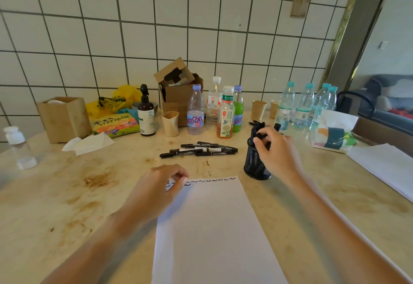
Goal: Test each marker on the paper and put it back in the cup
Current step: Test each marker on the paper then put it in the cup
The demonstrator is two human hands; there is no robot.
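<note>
A white sheet of paper [214,227] lies in front of me, with a row of short black squiggles along its top edge. My left hand [156,192] rests on the paper's top left corner, fingers loosely curled, holding nothing. A black mesh cup [254,163] stands right of the paper with several black markers sticking out. My right hand [274,151] is at the cup's rim, its fingers curled round a black marker [260,137] there. Several more black markers [199,149] lie in a loose pile on the table beyond the paper.
Behind the markers stand several drink bottles [225,116], paper cups [171,124], a brown pump bottle [146,113] and cardboard boxes [178,91]. Water bottles [308,105] and a white bag [335,131] sit at the right. Another white sheet [384,165] lies far right.
</note>
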